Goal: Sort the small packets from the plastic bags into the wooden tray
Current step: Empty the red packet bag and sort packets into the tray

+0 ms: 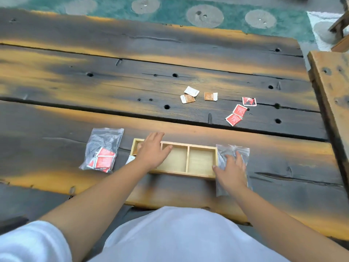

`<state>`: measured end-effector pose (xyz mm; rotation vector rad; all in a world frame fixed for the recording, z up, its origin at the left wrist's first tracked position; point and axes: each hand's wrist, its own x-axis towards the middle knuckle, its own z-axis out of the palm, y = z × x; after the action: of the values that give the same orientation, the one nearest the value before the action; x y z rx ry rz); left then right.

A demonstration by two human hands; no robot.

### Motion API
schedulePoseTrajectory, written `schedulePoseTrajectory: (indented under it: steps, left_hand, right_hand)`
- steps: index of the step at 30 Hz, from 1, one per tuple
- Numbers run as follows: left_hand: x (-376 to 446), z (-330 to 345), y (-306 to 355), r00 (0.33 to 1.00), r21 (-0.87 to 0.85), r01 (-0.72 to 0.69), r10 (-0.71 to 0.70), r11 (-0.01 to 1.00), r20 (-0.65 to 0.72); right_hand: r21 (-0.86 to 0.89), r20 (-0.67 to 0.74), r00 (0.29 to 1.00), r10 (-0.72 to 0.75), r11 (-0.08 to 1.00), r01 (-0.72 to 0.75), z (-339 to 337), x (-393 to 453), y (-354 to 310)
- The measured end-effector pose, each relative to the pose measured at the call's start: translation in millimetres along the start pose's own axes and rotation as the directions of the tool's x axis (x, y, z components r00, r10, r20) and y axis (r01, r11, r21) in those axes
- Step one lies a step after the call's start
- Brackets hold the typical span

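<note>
Nearest, a pale wooden tray (202, 161) with three compartments lies on the dark, scorched-plank desk (94, 82). The left hand (153, 150) rests flat, fingers spread, over its left compartment; the right hand (231, 172) presses open-palmed on a clear plastic bag (222, 152) touching the tray's right end. Left of the tray, another bag (103, 150) holds red packets. Farther off lie three red packets (239, 110) and three brown-and-white packets (190, 94). Beyond the desk is green patterned carpet (236, 14).

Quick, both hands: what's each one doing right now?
Left hand: open, palm down over the wooden tray's left end, gripping nothing visible.
Right hand: open, flat on the clear plastic bag.
</note>
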<state>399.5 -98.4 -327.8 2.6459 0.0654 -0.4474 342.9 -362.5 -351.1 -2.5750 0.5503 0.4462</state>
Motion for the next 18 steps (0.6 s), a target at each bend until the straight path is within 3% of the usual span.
schedulePoseTrajectory:
  steps: [6, 11, 15, 18]
  left_hand:
    - [-32, -46, -91, 0.989, -0.075, 0.139, -0.142, 0.987, -0.031]
    - [-48, -78, -166, 0.967, -0.033, 0.247, -0.248, 0.968, -0.052]
    - [-51, -95, -217, 0.966, -0.033, 0.26, -0.26, 0.965, 0.0]
    - [-45, -101, -246, 0.971, 0.0, 0.232, -0.231, 0.973, 0.067]
  right_hand:
    - [-0.063, 0.089, 0.969, -0.229, 0.97, 0.235, 37, -19, -93]
    - [-0.053, 0.187, 0.908, -0.375, 0.919, 0.391, 71, -30, -179]
    - [-0.018, 0.252, 0.839, -0.483, 0.864, 0.503, 97, -33, -242]
    - [-0.092, 0.373, 0.757, -0.537, 0.79, 0.606, 116, -33, -280]
